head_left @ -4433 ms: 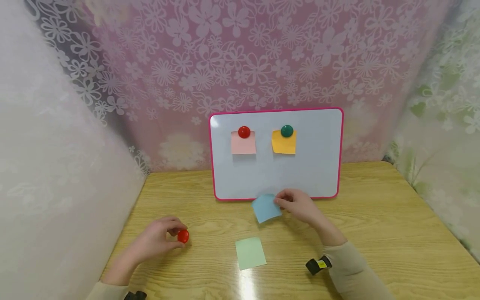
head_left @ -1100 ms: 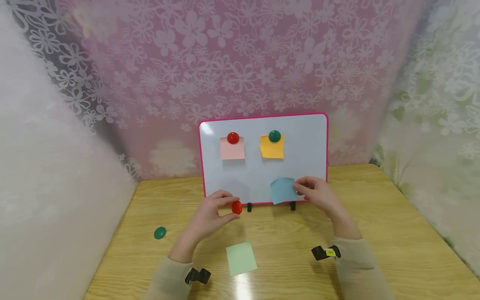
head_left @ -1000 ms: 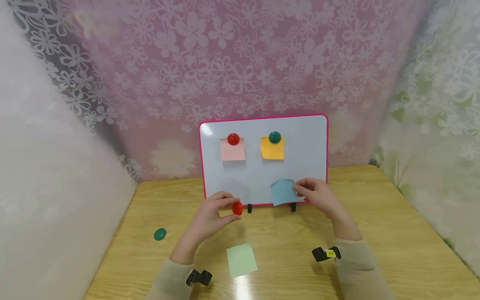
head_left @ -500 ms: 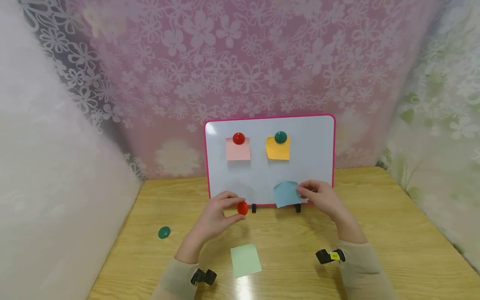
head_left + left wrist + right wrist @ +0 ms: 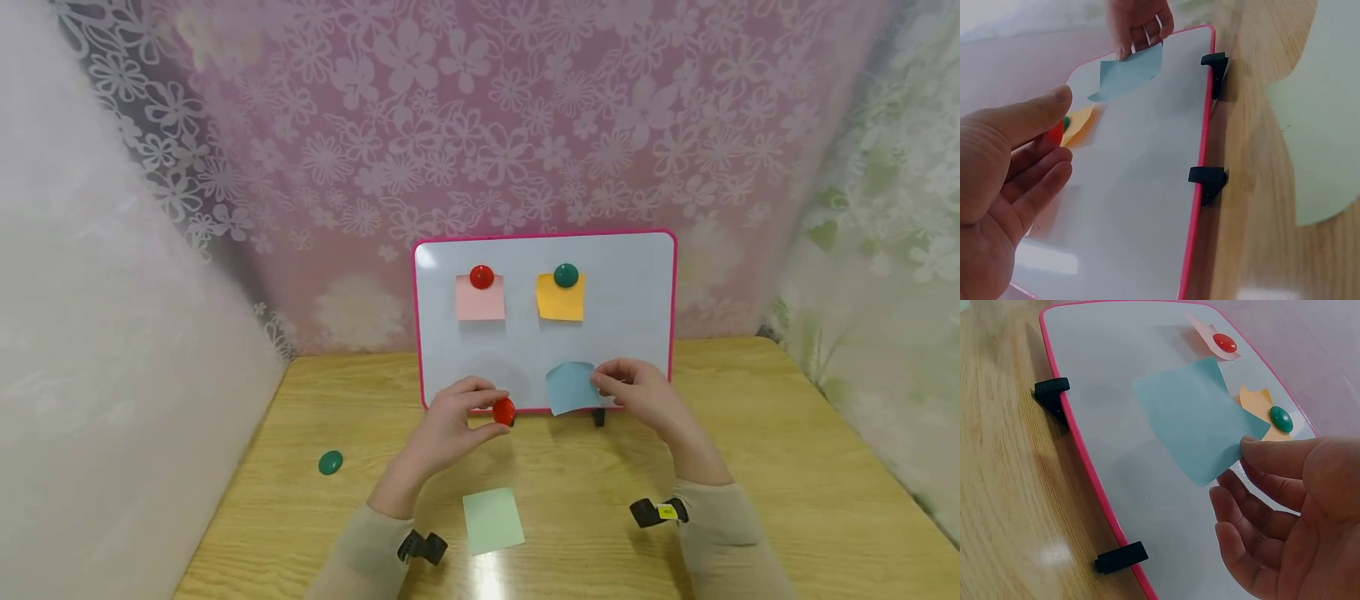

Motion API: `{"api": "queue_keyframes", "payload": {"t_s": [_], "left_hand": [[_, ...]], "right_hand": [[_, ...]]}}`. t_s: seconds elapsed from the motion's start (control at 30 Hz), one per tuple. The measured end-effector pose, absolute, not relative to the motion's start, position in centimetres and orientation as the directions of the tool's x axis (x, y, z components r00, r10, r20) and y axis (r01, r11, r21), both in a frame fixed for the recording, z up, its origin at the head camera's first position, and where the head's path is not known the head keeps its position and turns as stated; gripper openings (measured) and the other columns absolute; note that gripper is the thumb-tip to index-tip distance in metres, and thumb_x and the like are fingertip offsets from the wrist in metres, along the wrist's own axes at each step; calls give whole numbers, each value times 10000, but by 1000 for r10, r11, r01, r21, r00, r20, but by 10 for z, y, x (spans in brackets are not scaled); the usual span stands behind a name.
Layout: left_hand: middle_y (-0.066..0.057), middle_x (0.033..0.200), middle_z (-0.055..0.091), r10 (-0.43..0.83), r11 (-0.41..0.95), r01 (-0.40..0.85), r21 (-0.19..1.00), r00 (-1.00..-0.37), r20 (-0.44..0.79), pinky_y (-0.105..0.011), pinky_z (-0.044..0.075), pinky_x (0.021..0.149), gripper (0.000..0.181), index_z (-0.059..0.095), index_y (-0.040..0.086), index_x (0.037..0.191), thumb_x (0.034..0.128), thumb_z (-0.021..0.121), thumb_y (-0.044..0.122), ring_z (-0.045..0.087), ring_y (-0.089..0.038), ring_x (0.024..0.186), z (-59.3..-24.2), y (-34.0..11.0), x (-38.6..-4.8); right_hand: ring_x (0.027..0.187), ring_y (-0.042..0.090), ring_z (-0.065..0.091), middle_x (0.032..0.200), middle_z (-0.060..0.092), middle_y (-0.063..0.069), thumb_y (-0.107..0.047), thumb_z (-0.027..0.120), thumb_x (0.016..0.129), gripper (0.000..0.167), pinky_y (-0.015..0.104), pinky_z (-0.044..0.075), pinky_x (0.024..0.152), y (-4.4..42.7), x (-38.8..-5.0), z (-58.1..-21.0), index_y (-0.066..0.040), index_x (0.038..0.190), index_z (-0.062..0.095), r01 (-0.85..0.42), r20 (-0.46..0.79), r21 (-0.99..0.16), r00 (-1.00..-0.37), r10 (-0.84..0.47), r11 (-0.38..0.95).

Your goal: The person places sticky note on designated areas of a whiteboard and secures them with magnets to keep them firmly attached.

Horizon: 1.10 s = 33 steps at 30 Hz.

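Observation:
The left hand (image 5: 450, 427) pinches a red magnet (image 5: 504, 412) between thumb and fingers, near the lower edge of the whiteboard (image 5: 622, 325). The right hand (image 5: 643, 398) pinches a blue sticky note (image 5: 572, 387) by its right edge, in front of the board's lower part. In the right wrist view the thumb of the right hand (image 5: 1297, 506) lies on a corner of the blue note (image 5: 1197, 419). Higher on the board, a pink note (image 5: 481, 300) hangs under a red magnet (image 5: 482, 277), and an orange note (image 5: 560, 300) under a green magnet (image 5: 566, 275).
A pale green note (image 5: 493, 521) lies on the wooden table (image 5: 750, 467) in front of the board. Left of it lies a green magnet (image 5: 330, 462). Black clips (image 5: 1209, 181) hold the board's lower edge. A floral curtain (image 5: 480, 125) stands behind.
The left hand has come from the table's left side to the board with the red magnet, moving slightly right lately. Earlier, the right hand brought the blue note up and to the right.

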State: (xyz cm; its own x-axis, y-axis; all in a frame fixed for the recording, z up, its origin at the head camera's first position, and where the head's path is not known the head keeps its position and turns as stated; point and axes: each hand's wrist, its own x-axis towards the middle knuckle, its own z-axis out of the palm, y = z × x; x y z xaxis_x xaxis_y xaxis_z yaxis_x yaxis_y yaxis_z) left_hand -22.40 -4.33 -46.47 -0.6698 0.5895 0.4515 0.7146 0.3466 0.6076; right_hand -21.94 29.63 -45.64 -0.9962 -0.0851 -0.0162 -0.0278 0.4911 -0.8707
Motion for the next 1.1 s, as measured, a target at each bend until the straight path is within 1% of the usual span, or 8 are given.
{"api": "queue_keyframes", "payload": {"t_s": [0.13, 0.3, 0.47, 0.63, 0.73, 0.9, 1.0, 1.1], "left_hand": [[-14, 1162, 688, 583, 338, 744, 577, -647, 492, -261, 589, 927, 445, 767, 16, 1272, 859, 917, 85, 672, -174, 1077, -460, -33, -230], [-45, 1156, 684, 561, 347, 770, 535, -627, 540, -334, 602, 926, 435, 761, -11, 1262, 863, 914, 74, 678, -231, 1057, -458, -22, -235], [-66, 1140, 678, 522, 366, 764, 531, -641, 562, -398, 608, 899, 404, 762, -7, 1259, 892, 895, 93, 676, -295, 1039, -457, -11, -239], [-68, 1120, 680, 493, 394, 760, 516, -649, 580, -345, 602, 900, 410, 760, -15, 1257, 896, 897, 122, 672, -268, 1031, -458, -2, -242], [-64, 1122, 680, 482, 419, 753, 508, -659, 578, -298, 594, 905, 426, 756, -16, 1266, 894, 901, 133, 669, -255, 1037, -460, 4, -243], [-80, 1123, 673, 476, 450, 728, 518, -686, 551, -278, 584, 921, 430, 749, -21, 1277, 901, 894, 130, 670, -271, 1040, -464, 16, -246], [-80, 1130, 673, 479, 470, 719, 512, -695, 536, -248, 567, 937, 436, 747, -13, 1287, 909, 890, 148, 664, -251, 1046, -466, 24, -248], [-69, 1143, 675, 480, 502, 717, 484, -697, 533, -218, 551, 945, 444, 749, 5, 1295, 913, 890, 181, 643, -202, 1051, -467, 32, -248]], "right_hand": [[1077, 366, 643, 1139, 705, 149, -282, 637, 1099, 351, 430, 586, 920, 294, -221, -454, 26, 1260, 686, -21, -16, -865, -997, -70, 501], [1097, 328, 636, 1195, 698, 177, -303, 648, 1096, 389, 417, 572, 951, 289, -227, -455, 23, 1306, 674, 6, -17, -867, -1000, -19, 497], [1104, 323, 643, 1216, 698, 193, -313, 644, 1098, 416, 424, 575, 954, 284, -233, -456, 34, 1326, 669, 17, -13, -867, -1000, 11, 497], [1100, 334, 634, 1212, 689, 204, -317, 636, 1101, 428, 433, 574, 956, 280, -233, -455, 42, 1331, 667, 36, -25, -874, -999, 30, 485], [1095, 336, 636, 1216, 688, 208, -324, 632, 1101, 436, 405, 568, 944, 279, -235, -456, 40, 1337, 668, 48, -28, -876, -998, 50, 481], [1079, 325, 644, 1215, 700, 199, -335, 645, 1094, 435, 349, 566, 901, 276, -238, -458, 27, 1332, 686, 57, -24, -872, -997, 73, 487], [1061, 315, 646, 1200, 710, 190, -334, 654, 1088, 424, 332, 562, 880, 274, -239, -460, 18, 1320, 701, 51, -12, -869, -997, 82, 493], [1047, 312, 646, 1183, 718, 186, -346, 660, 1083, 434, 319, 558, 862, 272, -240, -463, 18, 1313, 708, 39, 3, -867, -996, 85, 497]]}}
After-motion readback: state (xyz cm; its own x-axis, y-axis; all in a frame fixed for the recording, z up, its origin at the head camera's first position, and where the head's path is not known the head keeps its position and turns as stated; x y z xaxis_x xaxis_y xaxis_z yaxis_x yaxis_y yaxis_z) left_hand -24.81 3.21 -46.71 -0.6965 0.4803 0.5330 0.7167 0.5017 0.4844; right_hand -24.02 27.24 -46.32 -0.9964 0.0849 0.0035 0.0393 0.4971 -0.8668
